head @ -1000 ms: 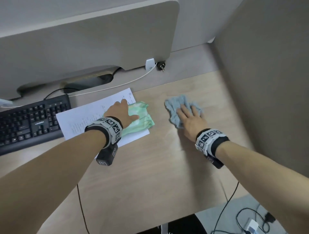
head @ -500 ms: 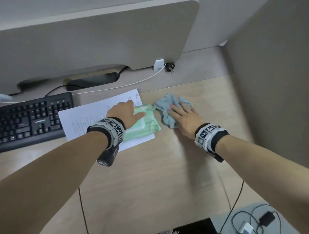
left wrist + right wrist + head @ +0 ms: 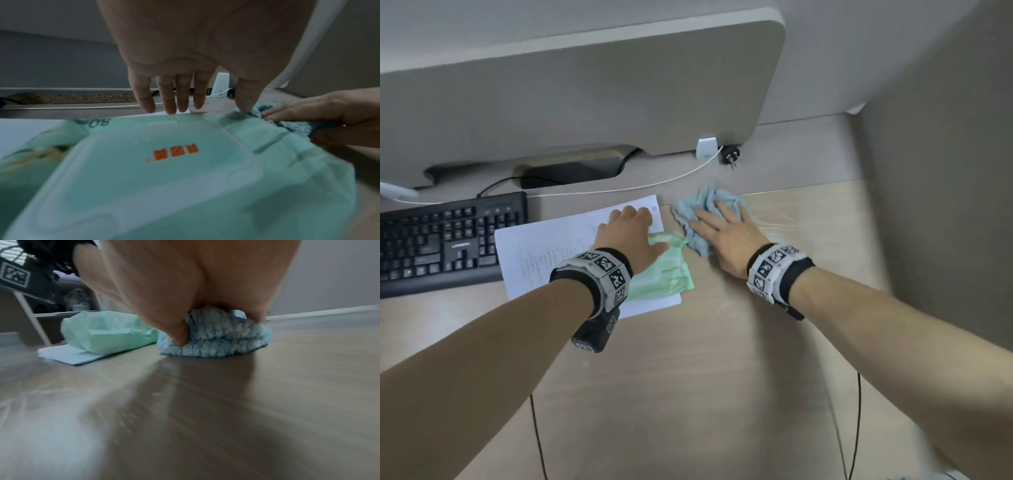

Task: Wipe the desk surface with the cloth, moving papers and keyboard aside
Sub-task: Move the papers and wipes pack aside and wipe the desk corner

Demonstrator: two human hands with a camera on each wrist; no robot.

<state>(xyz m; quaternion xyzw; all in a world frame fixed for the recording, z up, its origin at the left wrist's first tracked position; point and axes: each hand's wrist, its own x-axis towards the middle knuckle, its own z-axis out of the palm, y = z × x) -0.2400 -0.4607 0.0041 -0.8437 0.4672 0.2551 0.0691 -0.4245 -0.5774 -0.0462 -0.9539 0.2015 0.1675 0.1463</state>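
Observation:
On the wooden desk [image 3: 688, 377] my right hand [image 3: 722, 226] presses flat on a bunched blue cloth [image 3: 705, 205], fingers spread over it; the right wrist view has the thumb sunk into the cloth [image 3: 216, 344]. The cloth sits by the far right corner of the white paper [image 3: 544, 246] and touches a green wipes pack [image 3: 667, 277] lying on that paper. My left hand [image 3: 635, 226] rests on the paper with straight fingers, its thumb on the pack [image 3: 164, 162]. The black keyboard [image 3: 441, 243] lies left of the paper.
A beige partition panel [image 3: 585, 102] stands along the back, with a white charger [image 3: 706, 148], a black plug [image 3: 731, 157] and a white cable [image 3: 619, 188] below it. A side wall [image 3: 945, 171] closes the right. A damp streak [image 3: 774, 219] shines right of the cloth.
My right hand slid the cloth left and toward the back, from open desk to against the wipes pack and the paper's corner. The left hand stayed on the paper and pack.

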